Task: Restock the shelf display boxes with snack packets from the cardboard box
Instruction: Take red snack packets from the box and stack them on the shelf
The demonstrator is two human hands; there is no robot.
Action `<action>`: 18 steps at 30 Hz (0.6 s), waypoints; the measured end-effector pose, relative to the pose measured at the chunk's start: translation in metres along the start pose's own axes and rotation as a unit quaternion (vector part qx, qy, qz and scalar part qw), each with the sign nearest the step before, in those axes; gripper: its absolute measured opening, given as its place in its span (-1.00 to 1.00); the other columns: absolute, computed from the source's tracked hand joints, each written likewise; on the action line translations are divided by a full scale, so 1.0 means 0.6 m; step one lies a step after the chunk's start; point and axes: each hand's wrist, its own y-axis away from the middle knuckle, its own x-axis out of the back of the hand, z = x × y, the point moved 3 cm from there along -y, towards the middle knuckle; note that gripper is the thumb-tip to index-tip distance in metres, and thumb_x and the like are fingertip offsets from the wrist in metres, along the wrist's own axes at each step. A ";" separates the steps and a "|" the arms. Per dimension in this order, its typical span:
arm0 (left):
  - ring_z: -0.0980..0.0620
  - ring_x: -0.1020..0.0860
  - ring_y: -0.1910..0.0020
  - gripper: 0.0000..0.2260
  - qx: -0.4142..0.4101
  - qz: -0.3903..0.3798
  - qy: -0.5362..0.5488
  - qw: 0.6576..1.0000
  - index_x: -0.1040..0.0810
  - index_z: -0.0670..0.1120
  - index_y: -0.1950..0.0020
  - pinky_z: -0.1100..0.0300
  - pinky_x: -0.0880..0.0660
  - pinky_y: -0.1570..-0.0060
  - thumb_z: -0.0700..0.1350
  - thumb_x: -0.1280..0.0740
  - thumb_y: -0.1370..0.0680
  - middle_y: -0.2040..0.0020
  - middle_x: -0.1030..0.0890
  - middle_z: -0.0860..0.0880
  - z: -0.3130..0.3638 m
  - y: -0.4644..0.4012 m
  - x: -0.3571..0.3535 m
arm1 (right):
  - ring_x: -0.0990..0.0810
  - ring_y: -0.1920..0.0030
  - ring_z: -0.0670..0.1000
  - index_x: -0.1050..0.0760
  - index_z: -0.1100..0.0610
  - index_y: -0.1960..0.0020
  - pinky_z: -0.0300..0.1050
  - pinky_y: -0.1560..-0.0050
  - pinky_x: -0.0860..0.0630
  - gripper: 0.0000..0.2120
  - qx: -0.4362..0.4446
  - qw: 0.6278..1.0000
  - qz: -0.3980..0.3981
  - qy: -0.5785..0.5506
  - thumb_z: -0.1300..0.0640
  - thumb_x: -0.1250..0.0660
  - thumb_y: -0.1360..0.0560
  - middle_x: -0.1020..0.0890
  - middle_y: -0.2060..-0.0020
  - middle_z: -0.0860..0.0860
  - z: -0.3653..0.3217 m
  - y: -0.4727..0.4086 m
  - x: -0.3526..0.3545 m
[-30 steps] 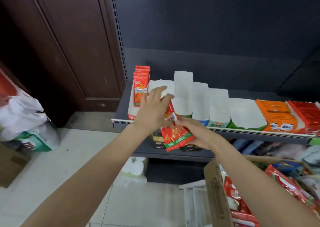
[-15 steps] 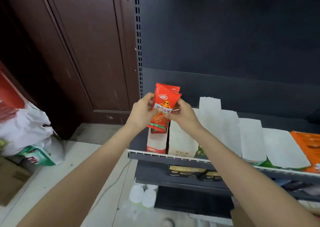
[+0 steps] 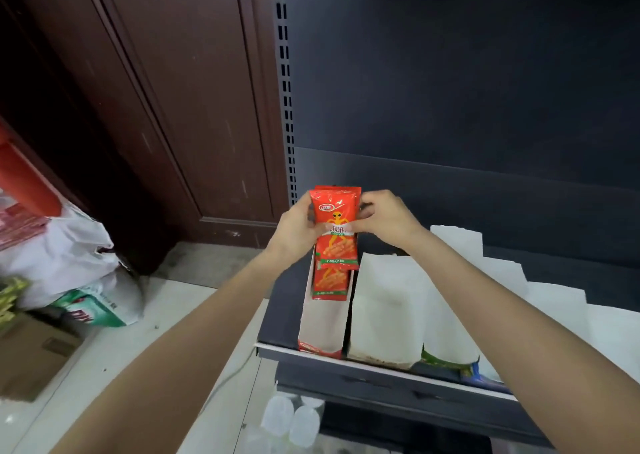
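From your head camera, your left hand (image 3: 296, 230) and right hand (image 3: 384, 219) pinch a small stack of red snack packets (image 3: 335, 226) by its two side edges, upright over the back of the leftmost display box (image 3: 320, 329). How many packets you hold is hard to tell; your fingers hide the edges. More packets (image 3: 329, 284) stand inside that box, partly covered. The neighbouring white boxes (image 3: 386, 310) run off toward the right, and the shelf (image 3: 391, 367) edge disappears behind your right forearm.
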 end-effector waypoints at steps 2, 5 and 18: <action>-0.01 -0.54 -0.18 -0.59 -0.009 -0.010 -0.027 1.000 -0.34 -0.06 -0.35 -0.09 -0.51 -0.18 -0.16 -0.36 -0.53 -0.15 -0.54 0.00 0.003 -0.007 0.004 | -0.59 -0.10 -0.03 -0.52 0.12 -0.11 -0.04 -0.08 -0.56 -0.69 -0.006 1.000 -0.005 -0.008 0.12 -0.48 -0.40 -0.62 -0.08 -0.01 0.001 -0.008 0.000; -0.01 -0.53 -0.22 -0.56 -0.021 -0.030 -0.070 0.997 -0.32 -0.06 -0.37 -0.02 -0.50 -0.19 -0.14 -0.35 -0.53 -0.24 -0.54 -0.02 0.008 -0.011 0.008 | -0.56 -0.12 -0.04 -0.50 0.09 -0.13 0.01 -0.12 -0.55 -0.67 -0.015 1.000 -0.003 0.002 0.11 -0.47 -0.40 -0.60 -0.11 -0.02 0.002 -0.011 0.001; -0.03 -0.55 -0.14 -0.61 -0.020 -0.054 -0.165 0.985 -0.44 -0.11 -0.28 0.07 -0.50 -0.15 -0.22 -0.42 -0.48 -0.16 -0.56 -0.08 -0.046 -0.018 -0.021 | -0.56 -0.13 0.02 -0.43 0.06 -0.07 -0.10 -0.01 -0.56 -0.73 -0.018 0.999 -0.027 0.024 0.19 -0.44 -0.44 -0.56 -0.15 0.03 0.028 -0.011 -0.033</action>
